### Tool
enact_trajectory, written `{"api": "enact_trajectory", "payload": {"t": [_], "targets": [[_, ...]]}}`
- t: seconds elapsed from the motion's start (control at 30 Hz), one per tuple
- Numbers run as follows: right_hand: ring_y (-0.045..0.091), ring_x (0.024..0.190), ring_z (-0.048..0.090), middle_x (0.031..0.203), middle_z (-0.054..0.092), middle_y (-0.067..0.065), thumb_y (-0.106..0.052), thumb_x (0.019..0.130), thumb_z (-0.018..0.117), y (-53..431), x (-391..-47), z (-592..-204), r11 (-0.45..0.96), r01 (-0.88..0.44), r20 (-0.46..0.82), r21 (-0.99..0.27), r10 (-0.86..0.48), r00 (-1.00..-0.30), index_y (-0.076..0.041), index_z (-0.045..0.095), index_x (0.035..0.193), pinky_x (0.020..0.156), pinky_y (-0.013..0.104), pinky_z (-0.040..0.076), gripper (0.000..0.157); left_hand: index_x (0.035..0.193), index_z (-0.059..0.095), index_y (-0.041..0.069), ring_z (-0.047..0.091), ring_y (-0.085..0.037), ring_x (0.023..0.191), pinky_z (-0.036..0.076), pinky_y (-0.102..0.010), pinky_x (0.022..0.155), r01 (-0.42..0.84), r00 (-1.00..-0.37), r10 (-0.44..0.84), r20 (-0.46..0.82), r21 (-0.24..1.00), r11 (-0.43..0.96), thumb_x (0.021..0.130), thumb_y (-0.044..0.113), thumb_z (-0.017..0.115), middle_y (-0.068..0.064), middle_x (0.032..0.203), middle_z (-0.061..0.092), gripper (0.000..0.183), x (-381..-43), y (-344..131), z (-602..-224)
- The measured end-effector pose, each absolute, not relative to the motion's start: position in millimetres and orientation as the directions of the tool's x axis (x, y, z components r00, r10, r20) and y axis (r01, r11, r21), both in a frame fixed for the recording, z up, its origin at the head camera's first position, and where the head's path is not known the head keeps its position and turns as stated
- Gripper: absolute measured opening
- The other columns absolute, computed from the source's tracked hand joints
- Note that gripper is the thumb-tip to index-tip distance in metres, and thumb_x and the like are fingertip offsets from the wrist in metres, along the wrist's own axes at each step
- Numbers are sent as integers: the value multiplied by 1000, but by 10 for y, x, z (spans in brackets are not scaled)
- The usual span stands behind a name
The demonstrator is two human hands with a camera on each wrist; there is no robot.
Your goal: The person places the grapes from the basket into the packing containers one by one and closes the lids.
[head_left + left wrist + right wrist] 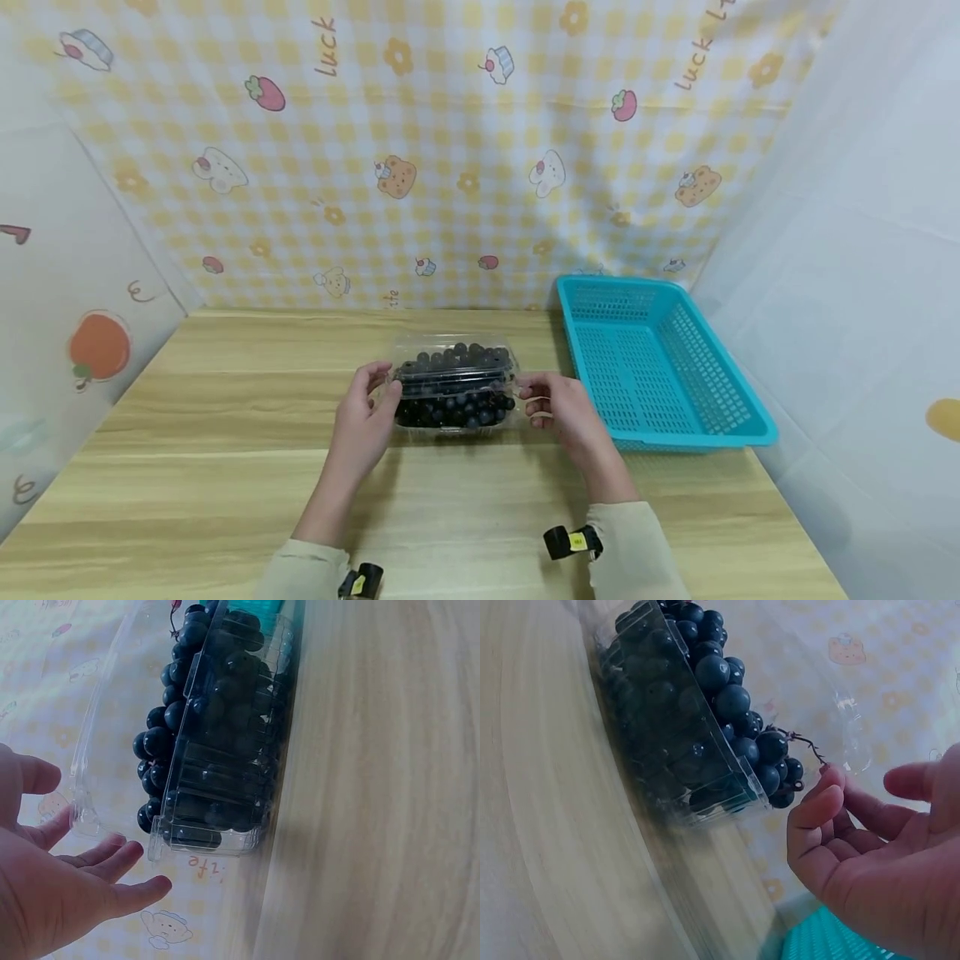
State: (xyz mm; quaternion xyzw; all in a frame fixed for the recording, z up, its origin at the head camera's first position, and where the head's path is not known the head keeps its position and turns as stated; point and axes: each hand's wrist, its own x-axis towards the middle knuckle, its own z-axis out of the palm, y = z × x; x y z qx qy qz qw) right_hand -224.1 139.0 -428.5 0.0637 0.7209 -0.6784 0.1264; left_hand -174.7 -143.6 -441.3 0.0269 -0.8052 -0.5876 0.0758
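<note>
A clear plastic clamshell box (450,427) of dark grapes (463,410) stands on the table. Its transparent lid (94,750) is raised off the base, and grapes heap above the rim. At the box's left end is my left hand (367,417), its fingers spread and the fingertips by the lid's corner. My right hand (566,408) is at the right end with loosely bent fingers. A thin grape stem (806,740) reaches out towards those fingertips; whether they touch it or the lid edge I cannot tell.
A turquoise perforated plastic basket (637,358) stands right of the box, close to my right hand. The wood-grain table (225,467) meets a yellow checked cloth (450,233) at the back. White sheets (847,275) hang at both sides.
</note>
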Motion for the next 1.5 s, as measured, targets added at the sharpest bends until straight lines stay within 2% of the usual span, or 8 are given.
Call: {"api": "enact_trajectory", "payload": {"t": [0.17, 0.47, 0.8, 1.0, 1.13, 1.3, 1.47, 1.5], "targets": [[20, 82, 64, 107, 68, 13, -29, 111, 56, 1377, -2216, -4332, 164, 240, -257, -957, -90, -962, 0, 74, 117, 69, 33, 54, 34, 158, 42, 7, 35, -40, 159, 28, -63, 131, 22, -987, -144, 75, 940, 341, 111, 22, 53, -18, 167, 43, 50, -1710, -1426, -4421], [23, 80, 64, 104, 64, 13, -16, 108, 57, 1374, -2173, -4477, 239, 280, -306, -930, -78, -949, 2, 70, 114, 64, 33, 58, 23, 159, 42, 10, 35, -43, 158, 35, -67, 124, -31, -988, -151, 31, 920, 391, 108, 14, 55, -17, 167, 44, 52, -1694, -1411, -4532], [19, 76, 62, 102, 61, 14, -14, 112, 47, 1339, -2134, -4493, 200, 330, -363, -922, -156, -919, 3, 53, 138, 59, 30, 58, 32, 161, 39, 11, 46, -47, 150, 50, -57, 117, -49, -992, -123, -5, 936, 349, 102, -5, 53, -14, 171, 37, 63, -1693, -1460, -4555], [16, 67, 60, 91, 68, 11, -15, 114, 41, 1318, -2125, -4461, 216, 392, -437, -894, -238, -867, 2, 51, 138, 56, 26, 55, 32, 158, 43, 9, 50, -47, 148, 58, -49, 108, -93, -987, -154, -49, 952, 292, 95, -10, 52, -15, 172, 37, 66, -1701, -1483, -4527], [16, 66, 60, 92, 68, 12, -12, 113, 42, 1331, -2121, -4466, 197, 402, -442, -894, -247, -862, 2, 50, 138, 57, 27, 58, 31, 157, 45, 9, 51, -46, 148, 61, -45, 102, -112, -985, -159, -70, 955, 274, 96, -8, 54, -16, 172, 37, 64, -1695, -1470, -4524], [15, 69, 61, 97, 67, 14, -9, 111, 45, 1349, -2113, -4471, 172, 398, -430, -901, -247, -868, 4, 46, 145, 59, 27, 60, 36, 160, 40, 13, 45, -46, 152, 54, -58, 113, -105, -989, -133, -63, 936, 337, 105, 6, 55, -21, 172, 34, 58, -1664, -1442, -4530], [14, 68, 60, 97, 68, 14, -9, 111, 49, 1347, -2108, -4476, 166, 380, -412, -910, -256, -874, 6, 44, 148, 59, 27, 60, 40, 159, 41, 11, 62, -43, 135, 63, -47, 98, -108, -984, -171, -57, 946, 306, 105, 4, 47, -21, 170, 36, 55, -1644, -1444, -4537], [14, 67, 60, 97, 68, 14, -10, 111, 50, 1350, -2105, -4477, 173, 379, -413, -909, -260, -873, 6, 44, 148, 58, 27, 60, 41, 159, 41, 9, 61, -42, 136, 61, -48, 102, -89, -982, -185, -28, 939, 332, 104, 2, 48, -21, 170, 37, 56, -1631, -1427, -4536]]}}
